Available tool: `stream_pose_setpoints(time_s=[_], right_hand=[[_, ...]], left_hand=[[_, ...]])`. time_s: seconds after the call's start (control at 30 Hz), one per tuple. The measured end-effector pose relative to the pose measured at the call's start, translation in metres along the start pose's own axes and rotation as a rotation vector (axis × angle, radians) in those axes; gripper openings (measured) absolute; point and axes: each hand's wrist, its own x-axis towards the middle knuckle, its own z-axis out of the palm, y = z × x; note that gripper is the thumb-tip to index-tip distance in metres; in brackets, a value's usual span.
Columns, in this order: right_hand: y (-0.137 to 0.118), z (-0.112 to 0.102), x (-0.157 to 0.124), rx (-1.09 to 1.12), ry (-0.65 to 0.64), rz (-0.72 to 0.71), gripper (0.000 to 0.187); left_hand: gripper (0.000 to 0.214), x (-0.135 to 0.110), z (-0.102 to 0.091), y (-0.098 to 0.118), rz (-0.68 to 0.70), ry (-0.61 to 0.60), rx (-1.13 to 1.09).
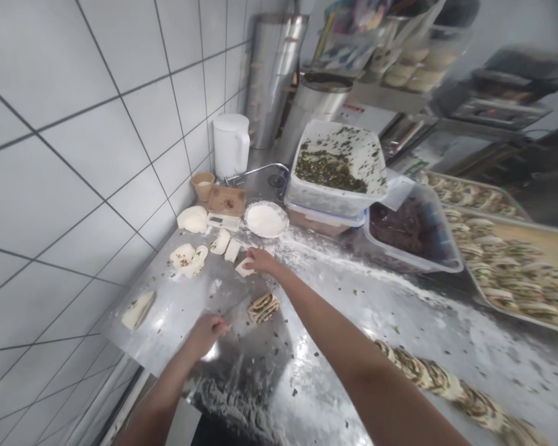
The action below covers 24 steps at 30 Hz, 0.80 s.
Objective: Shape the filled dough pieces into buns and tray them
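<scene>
Left hand (205, 334): fingers pressed together, apparently pinching a thin blade (227, 324), too slight and blurred to identify further, just beside a cut spiral roll of dough (263, 308) with dark green filling. Right hand (263, 260): fingers lying close together on a small dough slab (244, 268); whether they grip it cannot be told. Both items lie on a floured steel sheet (167, 316) near the table's wall-side edge. Also on the sheet: a dough lump (183, 255), two dough strips (221, 241), and a folded dough piece (137, 310) nearer the sheet's left edge. Along the back edge of the stainless steel table (353, 291): a rounded dough mound (192, 219), a digital scale (223, 222), a wooden board (226, 200), a small cup (203, 186), a plate of flour (265, 218), and a white jug (230, 145). Toward the back right corner: a plastic tub of green filling (335, 167) and a plastic tub of dark red paste (402, 226). At the right edge: a metal tray of coiled pastries (511, 279). Toward the front right corner: a long filled dough rope (460, 390). White tiled wall (74, 186) along the left.
</scene>
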Motion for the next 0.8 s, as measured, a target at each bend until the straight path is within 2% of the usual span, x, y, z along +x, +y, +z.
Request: stream_pose_setpoints(time_s=[0.07, 0.1, 0.2, 0.27, 0.37, 0.43, 0.5, 0.6, 0.8], right_hand=[[0.007, -0.001, -0.014, 0.037, -0.073, -0.027, 0.032], [0.009, -0.001, -0.022, 0.06, -0.057, -0.03, 0.029], [0.016, -0.002, -0.043, 0.104, 0.161, -0.01, 0.022], [0.021, -0.002, -0.053, 0.122, 0.272, -0.118, 0.022], [0.033, 0.001, -0.061, 0.108, 0.288, -0.384, 0.018], [0.044, 0.004, -0.059, 0.052, 0.323, -0.41, 0.017], [0.053, 0.007, -0.054, -0.009, 0.37, -0.355, 0.019], [0.06, 0.008, -0.043, -0.101, 0.313, -0.306, 0.023], [0.057, -0.003, -0.012, -0.354, 0.015, -0.129, 0.014]], left_hand=[[0.024, 0.0, -0.013, -0.009, -0.035, 0.033, 0.017], [0.023, 0.002, -0.02, -0.01, -0.038, 0.055, 0.041], [0.02, 0.02, -0.036, 0.0, 0.01, 0.153, 0.149], [0.02, 0.036, -0.044, 0.013, 0.048, 0.216, 0.221], [0.019, 0.058, -0.05, 0.033, 0.078, 0.252, 0.292], [0.018, 0.069, -0.051, 0.04, 0.078, 0.258, 0.317], [0.017, 0.076, -0.048, 0.043, 0.066, 0.264, 0.339], [0.015, 0.082, -0.041, 0.041, 0.039, 0.278, 0.382], [0.012, 0.095, -0.024, 0.039, -0.032, 0.291, 0.44]])
